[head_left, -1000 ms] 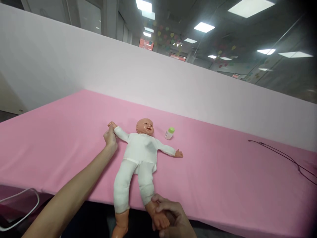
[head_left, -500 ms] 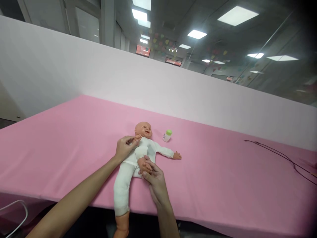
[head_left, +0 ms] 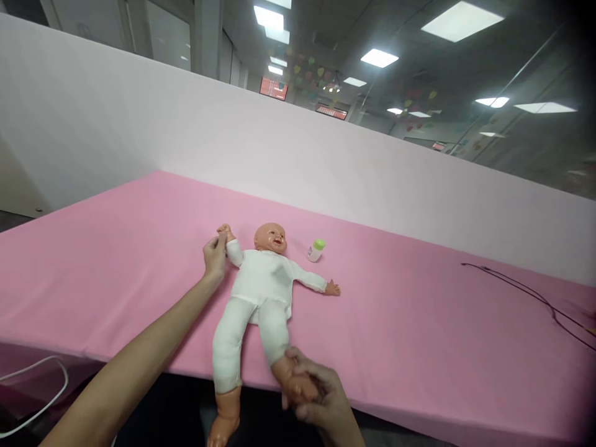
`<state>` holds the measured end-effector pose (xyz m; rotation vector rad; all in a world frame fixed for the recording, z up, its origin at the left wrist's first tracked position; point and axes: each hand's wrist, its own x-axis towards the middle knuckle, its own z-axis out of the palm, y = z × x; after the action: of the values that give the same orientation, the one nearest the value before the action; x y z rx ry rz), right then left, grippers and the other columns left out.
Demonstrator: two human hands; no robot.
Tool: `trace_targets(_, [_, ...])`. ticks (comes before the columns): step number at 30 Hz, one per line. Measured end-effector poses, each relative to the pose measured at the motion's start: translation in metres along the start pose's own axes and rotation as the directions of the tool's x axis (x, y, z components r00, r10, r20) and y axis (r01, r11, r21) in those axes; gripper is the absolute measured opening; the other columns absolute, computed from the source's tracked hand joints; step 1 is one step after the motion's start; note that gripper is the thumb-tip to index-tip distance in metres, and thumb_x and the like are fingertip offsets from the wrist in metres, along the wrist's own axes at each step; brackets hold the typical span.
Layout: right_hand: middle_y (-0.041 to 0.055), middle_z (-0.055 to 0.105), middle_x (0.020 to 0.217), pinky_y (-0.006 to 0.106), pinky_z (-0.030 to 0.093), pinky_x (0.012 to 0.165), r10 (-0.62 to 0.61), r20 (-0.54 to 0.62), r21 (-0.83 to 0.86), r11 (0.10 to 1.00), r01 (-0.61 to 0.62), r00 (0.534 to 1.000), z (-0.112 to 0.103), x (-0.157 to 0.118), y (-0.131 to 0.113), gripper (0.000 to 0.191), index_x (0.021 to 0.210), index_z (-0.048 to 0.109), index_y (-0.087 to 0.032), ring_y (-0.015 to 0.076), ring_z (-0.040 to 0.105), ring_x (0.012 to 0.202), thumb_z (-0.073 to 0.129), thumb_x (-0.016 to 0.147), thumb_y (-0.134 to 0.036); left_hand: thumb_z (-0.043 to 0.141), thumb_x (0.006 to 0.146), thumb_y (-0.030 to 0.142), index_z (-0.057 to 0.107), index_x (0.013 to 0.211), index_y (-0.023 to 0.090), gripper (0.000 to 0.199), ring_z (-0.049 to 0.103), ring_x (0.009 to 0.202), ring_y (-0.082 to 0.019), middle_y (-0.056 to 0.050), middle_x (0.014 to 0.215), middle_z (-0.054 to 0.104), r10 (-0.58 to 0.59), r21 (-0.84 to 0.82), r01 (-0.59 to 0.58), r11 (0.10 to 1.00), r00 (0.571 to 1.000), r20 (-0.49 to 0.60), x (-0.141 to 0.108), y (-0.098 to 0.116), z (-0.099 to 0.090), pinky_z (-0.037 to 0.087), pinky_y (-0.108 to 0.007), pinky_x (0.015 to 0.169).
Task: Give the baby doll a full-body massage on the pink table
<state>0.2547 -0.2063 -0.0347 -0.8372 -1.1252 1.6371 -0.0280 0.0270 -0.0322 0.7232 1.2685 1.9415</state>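
Note:
A baby doll (head_left: 263,276) in a white outfit lies on its back on the pink-covered table (head_left: 419,335), its head toward the wall. My left hand (head_left: 215,256) grips the doll's arm near its hand, raised beside the head at the left. Around the doll's foot, at the table's front edge, my right hand (head_left: 321,394) is closed. The doll's other arm stretches out to the right, and its other leg hangs over the front edge. A small white bottle with a green cap (head_left: 316,250) stands right of the doll's head.
Thin black cables (head_left: 521,287) lie on the table at the right. A white cable (head_left: 58,397) hangs at the lower left. Behind the table runs a white partition (head_left: 279,161).
The doll's held arm has moved from its chest out to the left with my left hand. Its bent leg is now stretched down toward the front edge, along with my right hand.

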Motion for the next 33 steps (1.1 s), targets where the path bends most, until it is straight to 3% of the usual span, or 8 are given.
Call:
trace_targets(4, [0.0148, 0.064, 0.146, 0.036, 0.062, 0.083, -0.108, -0.177, -0.061, 0.993, 0.099, 0.978, 0.028, 0.054, -0.018, 0.044, 0.102, 0.083, -0.023, 0.0262, 0.075, 0.098, 0.099, 0.063, -0.032, 0.072, 0.089, 0.054, 0.072, 0.080, 0.019, 0.036, 0.060, 0.071, -0.016, -0.003, 0.077, 0.068, 0.282, 0.150, -0.341, 0.928, 0.906, 0.315, -0.032, 0.005, 0.009, 0.046, -0.027, 0.065])
trace_targets(9, [0.0120, 0.059, 0.152, 0.034, 0.060, 0.088, -0.087, -0.178, -0.047, 0.996, 0.080, 0.980, 0.052, 0.100, -0.024, 0.044, 0.106, 0.083, -0.022, 0.0295, 0.067, 0.120, 0.096, 0.064, -0.031, 0.071, 0.090, 0.053, 0.077, 0.087, 0.022, 0.032, 0.064, 0.073, -0.018, -0.005, 0.084, 0.075, 0.224, 0.295, -0.451, 0.843, 0.791, 0.570, -0.045, -0.002, 0.010, 0.047, -0.028, 0.066])
trace_targets(15, [0.0118, 0.067, 0.141, 0.033, 0.061, 0.079, -0.013, -0.051, 0.004, 1.000, 0.013, 0.999, 0.023, 0.041, -0.015, 0.047, 0.100, 0.084, -0.025, 0.0263, 0.073, 0.103, 0.102, 0.057, -0.030, 0.067, 0.087, 0.062, 0.056, 0.065, 0.021, 0.048, 0.050, 0.060, -0.013, 0.002, 0.063, 0.054, 0.094, 0.083, -0.102, 0.991, 0.991, 0.090, -0.007, -0.006, 0.001, 0.039, -0.026, 0.056])
trace_targets(20, [0.0096, 0.071, 0.134, 0.034, 0.062, 0.074, 0.081, 0.094, 0.001, 0.997, -0.081, 0.992, -0.011, -0.015, 0.008, 0.049, 0.098, 0.085, -0.030, 0.0298, 0.074, 0.105, 0.104, 0.053, -0.026, 0.065, 0.089, 0.063, 0.053, 0.068, 0.022, 0.048, 0.047, 0.061, -0.012, 0.004, 0.065, 0.050, -0.020, 0.005, 0.021, 1.000, 0.976, -0.217, 0.006, -0.007, -0.006, 0.039, -0.025, 0.055])
trace_targets(23, [0.0106, 0.070, 0.136, 0.035, 0.063, 0.074, 0.050, 0.048, -0.014, 0.999, -0.050, 0.998, -0.007, -0.010, 0.002, 0.048, 0.100, 0.085, -0.029, 0.0282, 0.075, 0.098, 0.103, 0.056, -0.029, 0.061, 0.095, 0.058, 0.056, 0.067, 0.021, 0.046, 0.049, 0.061, -0.013, 0.002, 0.066, 0.054, 0.216, 0.133, -0.210, 0.969, 0.976, -0.030, -0.009, -0.002, -0.002, 0.038, -0.027, 0.057])
trace_targets(26, [0.0121, 0.067, 0.143, 0.038, 0.062, 0.085, -0.024, -0.064, -0.053, 0.998, 0.021, 0.998, 0.011, 0.023, -0.014, 0.044, 0.105, 0.083, -0.027, 0.0272, 0.075, 0.101, 0.099, 0.064, -0.032, 0.065, 0.096, 0.050, 0.070, 0.079, 0.020, 0.034, 0.057, 0.068, -0.016, -0.002, 0.075, 0.067, 0.437, 0.269, -0.505, 0.821, 0.857, 0.273, -0.030, 0.003, 0.002, 0.041, -0.028, 0.063])
trace_targets(30, [0.0116, 0.064, 0.148, 0.044, 0.054, 0.106, -0.066, -0.151, -0.080, 0.995, 0.055, 0.986, 0.040, 0.079, -0.021, 0.042, 0.101, 0.083, -0.025, 0.0348, 0.057, 0.139, 0.098, 0.063, -0.030, 0.067, 0.096, 0.046, 0.076, 0.086, 0.021, 0.028, 0.058, 0.066, -0.015, -0.002, 0.076, 0.071, 0.408, 0.321, -0.676, 0.664, 0.687, 0.602, -0.047, 0.006, 0.003, 0.041, -0.029, 0.065])
trace_targets(33, [0.0102, 0.063, 0.149, 0.046, 0.051, 0.111, -0.068, -0.135, -0.048, 0.997, 0.062, 0.989, 0.050, 0.095, -0.013, 0.042, 0.101, 0.082, -0.026, 0.0341, 0.051, 0.145, 0.098, 0.062, -0.028, 0.065, 0.097, 0.046, 0.076, 0.087, 0.020, 0.030, 0.058, 0.067, -0.015, -0.002, 0.078, 0.071, 0.357, 0.295, -0.597, 0.746, 0.733, 0.579, -0.045, 0.003, 0.004, 0.042, -0.028, 0.064])
